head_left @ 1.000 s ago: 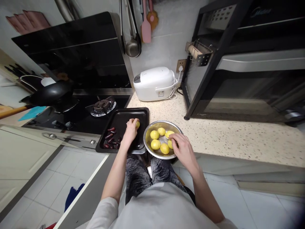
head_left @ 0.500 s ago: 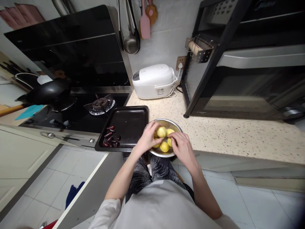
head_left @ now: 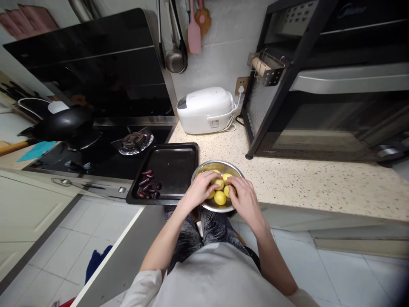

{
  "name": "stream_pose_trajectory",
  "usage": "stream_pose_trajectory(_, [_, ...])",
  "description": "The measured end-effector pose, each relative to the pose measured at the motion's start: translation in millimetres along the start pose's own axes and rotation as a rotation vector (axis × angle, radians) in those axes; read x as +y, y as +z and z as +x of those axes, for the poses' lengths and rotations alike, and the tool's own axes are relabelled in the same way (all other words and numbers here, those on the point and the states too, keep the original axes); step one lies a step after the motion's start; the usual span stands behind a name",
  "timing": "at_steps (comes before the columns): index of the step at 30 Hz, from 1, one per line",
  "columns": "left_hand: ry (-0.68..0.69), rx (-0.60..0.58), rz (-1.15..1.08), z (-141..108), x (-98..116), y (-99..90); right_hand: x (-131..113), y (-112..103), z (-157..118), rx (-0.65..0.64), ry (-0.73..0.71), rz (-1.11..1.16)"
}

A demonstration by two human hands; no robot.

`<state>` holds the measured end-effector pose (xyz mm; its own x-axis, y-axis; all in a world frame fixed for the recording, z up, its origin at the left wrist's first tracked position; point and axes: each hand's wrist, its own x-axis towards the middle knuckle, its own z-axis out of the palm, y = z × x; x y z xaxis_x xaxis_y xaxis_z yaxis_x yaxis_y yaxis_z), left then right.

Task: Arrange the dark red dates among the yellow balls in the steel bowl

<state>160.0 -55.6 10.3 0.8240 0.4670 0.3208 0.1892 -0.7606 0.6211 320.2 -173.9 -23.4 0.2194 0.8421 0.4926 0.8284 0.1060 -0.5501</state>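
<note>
A round metal bowl (head_left: 213, 208) at the counter's front edge holds several yellow lemons (head_left: 220, 198). My left hand (head_left: 200, 187) reaches over the bowl's left side, its thumb and fingers closed around a lemon (head_left: 219, 184) near the middle. From the right comes my right hand (head_left: 245, 194), with fingers and thumb curled against another lemon (head_left: 227, 191) at that side. Left of the bowl lies a black baking tray (head_left: 172, 170), with several dark red, date-like fruits (head_left: 145, 187) grouped in its left part.
Behind the bowl stands a white rice cooker (head_left: 206, 111), plugged into the wall. A large oven (head_left: 335, 123) in a dark rack takes up the right side. Left is a gas stove (head_left: 134, 140) with a black wok (head_left: 64, 123). Below the tray, a cabinet door (head_left: 118, 251) stands out.
My left hand has come down slightly, and its fingers have closed over a lemon, which sits a bit lower in the bowl. My right hand stays nearly in place.
</note>
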Motion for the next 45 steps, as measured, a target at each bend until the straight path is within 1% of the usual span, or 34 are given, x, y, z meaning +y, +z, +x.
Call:
stream_pose_trajectory(4, [-0.026, 0.04, -0.01, 0, -4, 5.6, 2, -1, -1, 0.034, 0.023, -0.016])
stream_pose_trajectory(9, [-0.107, 0.148, -0.026, -4, -5, 16.3, 2, -2, -2, 0.051, 0.054, -0.01])
stream_pose_trajectory(12, [-0.132, 0.186, 0.007, -5, -5, 21.1, 3, -1, -2, 0.052, 0.055, -0.003])
stream_pose_trajectory(18, [-0.098, 0.169, 0.119, -3, -6, 24.9, 3, -2, -1, 0.038, 0.054, -0.016])
stream_pose_trajectory(23, [-0.079, 0.166, 0.145, -2, -2, 29.8, 7, -2, -3, 0.036, 0.014, -0.026])
stream_pose_trajectory(26, [-0.028, 0.168, 0.111, -5, 2, 26.0, 12, -1, -5, 0.064, -0.035, -0.037])
stream_pose_trajectory(28, [0.003, 0.207, 0.051, -10, 4, 16.4, 15, -1, -5, 0.091, -0.062, -0.042])
stream_pose_trajectory(30, [-0.022, 0.29, 0.03, -22, 2, 1.2, 15, -2, -5, 0.102, -0.075, -0.044])
stream_pose_trajectory(33, [-0.16, 0.406, 0.147, -49, -11, -26.7, 11, -5, -3, 0.102, -0.074, -0.036])
stream_pose_trajectory(36, [-0.333, 0.423, 0.341, -82, -39, -54.7, 7, -7, -2, 0.114, -0.068, -0.018])
stream_pose_trajectory(38, [-0.454, 0.403, 0.458, -100, -61, -72.1, 5, -7, -1, 0.116, -0.073, -0.011])
stream_pose_trajectory(40, [-0.527, 0.346, 0.523, -112, -81, -88.4, 4, -7, 1, 0.108, -0.084, -0.009])
stream_pose_trajectory(42, [-0.562, 0.236, 0.556, -116, -97, -102.7, 3, -6, 2, 0.1, -0.094, -0.002])
stream_pose_trajectory(45, [-0.608, 0.058, 0.615, -115, -111, -116.7, 3, -6, 2, 0.107, -0.095, 0.014])
